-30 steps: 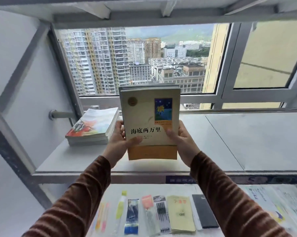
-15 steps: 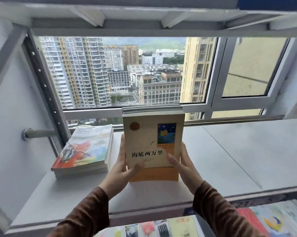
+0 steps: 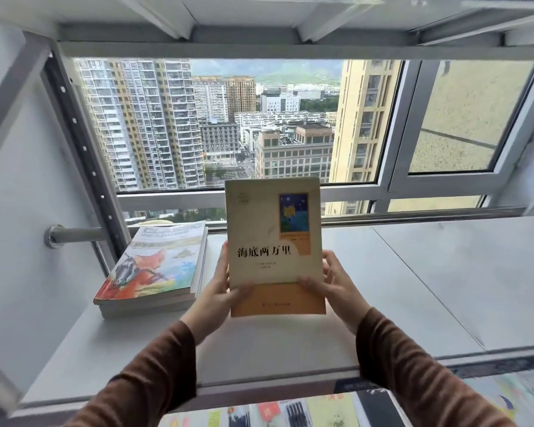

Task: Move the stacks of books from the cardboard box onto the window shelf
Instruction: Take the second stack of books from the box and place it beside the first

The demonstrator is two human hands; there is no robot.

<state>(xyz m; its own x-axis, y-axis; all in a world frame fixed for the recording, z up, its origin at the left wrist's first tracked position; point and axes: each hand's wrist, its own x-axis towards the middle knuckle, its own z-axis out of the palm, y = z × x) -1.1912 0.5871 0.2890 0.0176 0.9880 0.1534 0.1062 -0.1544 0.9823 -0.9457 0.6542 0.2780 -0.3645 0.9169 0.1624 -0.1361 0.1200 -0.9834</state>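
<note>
Cream-and-orange paperback book: paper cover, matt, a little scuffed and creased, with a blue printed picture panel. Stack of colourful fox-cover paperbacks: glossy paper cover, cut page edges pale and matt. Pale grey window shelf: smooth, matt, painted-looking board. Grey perforated metal upright: dull painted finish. Round metal rail: smooth, slightly shiny. White window frame: smooth, satin. Brown ribbed knit sleeves: soft cloth, matt.

The cream book hides both hands' fingers behind it; stationery below is cut off, perhaps pens, too blurred.
</note>
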